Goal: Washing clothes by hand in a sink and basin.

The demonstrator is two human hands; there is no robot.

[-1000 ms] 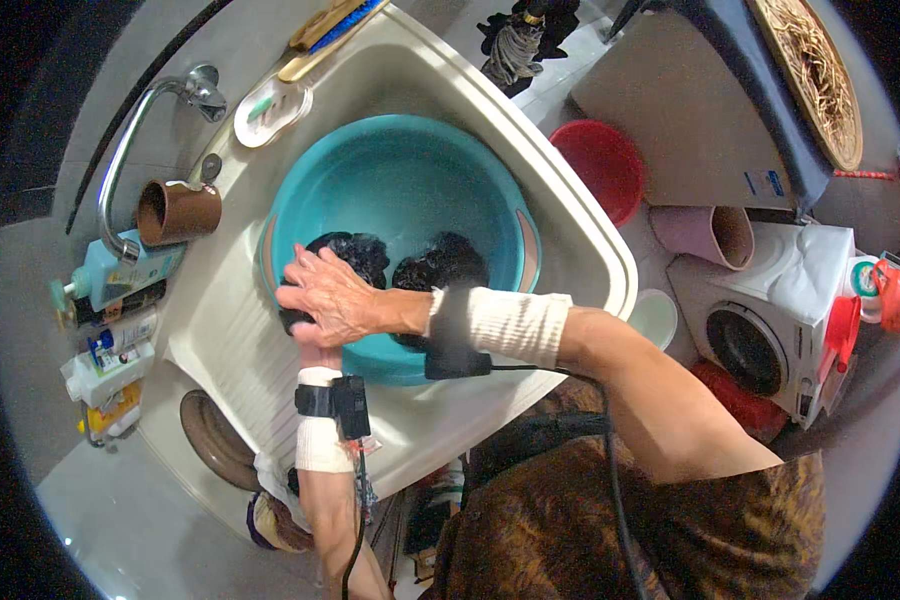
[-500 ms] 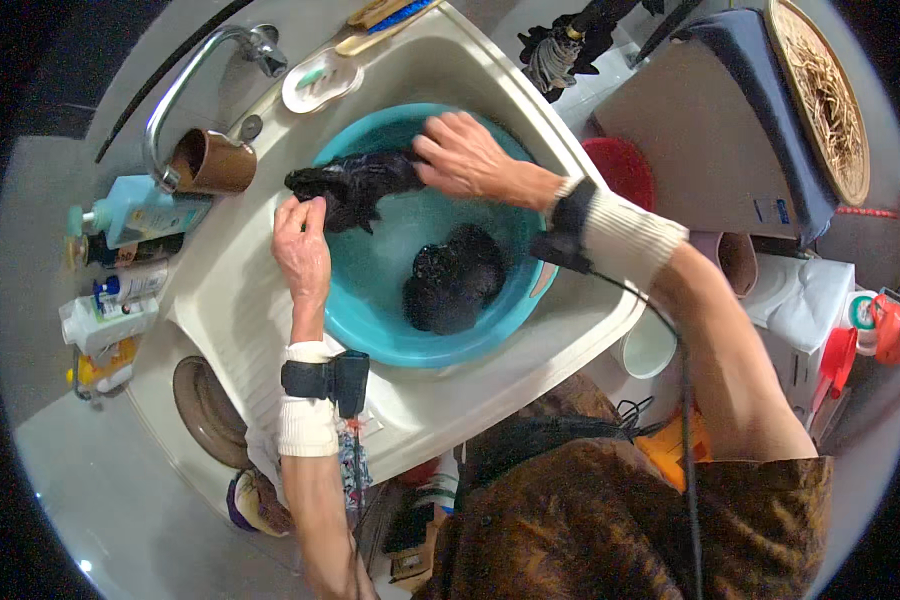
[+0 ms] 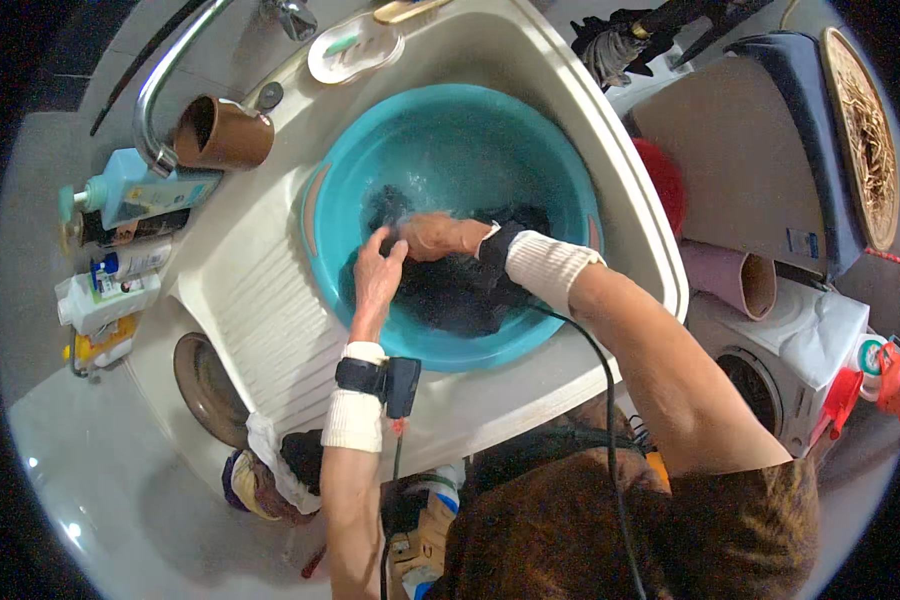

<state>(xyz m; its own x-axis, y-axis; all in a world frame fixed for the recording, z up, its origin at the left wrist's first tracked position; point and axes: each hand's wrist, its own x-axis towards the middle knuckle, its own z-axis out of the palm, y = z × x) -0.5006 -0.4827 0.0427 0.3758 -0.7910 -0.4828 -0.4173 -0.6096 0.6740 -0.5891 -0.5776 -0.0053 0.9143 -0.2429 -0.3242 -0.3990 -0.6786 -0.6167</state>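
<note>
A turquoise basin (image 3: 450, 97) of water sits in the pale sink, with wet black cloth (image 3: 460, 295) spread across its lower half, partly under water. My left hand (image 3: 378, 275) is at the left part of the cloth, thumb and fingers closed on a bit of it. Just to its right, my right hand (image 3: 440, 237) is down at the water, closed on the cloth, its fingertips hidden. Both hands are nearly touching. Each wrist wears a white knitted cuff with a black strap.
The sink (image 3: 260, 270) has a ribbed slope on the left. Around its back edge stand a faucet (image 3: 150, 110), a brown cup (image 3: 225, 133), a soap dish (image 3: 355, 50) and several bottles (image 3: 135, 190). A red basin (image 3: 660, 185) and a washing machine (image 3: 785, 340) are to the right.
Both hands have come down and together toward the basin's middle. The cloth that was stretched up between them is now lowered into the water, against the other dark cloth. The view has shifted.
</note>
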